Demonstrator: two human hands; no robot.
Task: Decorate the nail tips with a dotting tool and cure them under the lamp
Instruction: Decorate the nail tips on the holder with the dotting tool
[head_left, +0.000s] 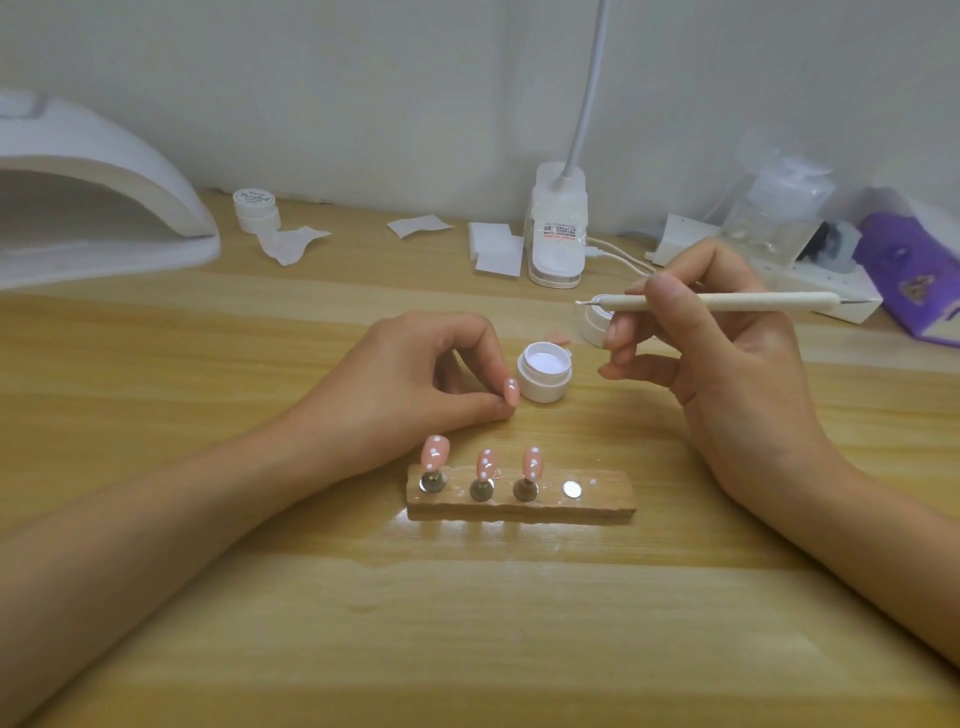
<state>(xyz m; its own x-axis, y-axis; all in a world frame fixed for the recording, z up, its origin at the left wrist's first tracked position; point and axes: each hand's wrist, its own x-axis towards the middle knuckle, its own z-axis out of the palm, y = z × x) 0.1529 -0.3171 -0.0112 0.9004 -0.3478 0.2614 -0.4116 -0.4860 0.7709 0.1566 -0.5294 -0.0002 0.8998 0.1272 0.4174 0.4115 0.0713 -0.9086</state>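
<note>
Wooden stand (597, 506) nearest on counter (467, 623), three dotted nail tips (487, 462) upright. Left hand (410, 379), grip pinching fourth tip (511, 391) beside gel pot (545, 389); right hand (727, 374) grips dotting tool (753, 301). Tip likely featherlight, slick, wet-dotted: hold edges only.

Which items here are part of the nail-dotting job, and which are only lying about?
In use: dotting tool in the right hand; nail tip pinched by the left hand; open gel pot; wooden stand with three dotted tips; curing lamp.
Lying about: closed jar; paper wipes; desk lamp; pump bottle; purple box.
</note>
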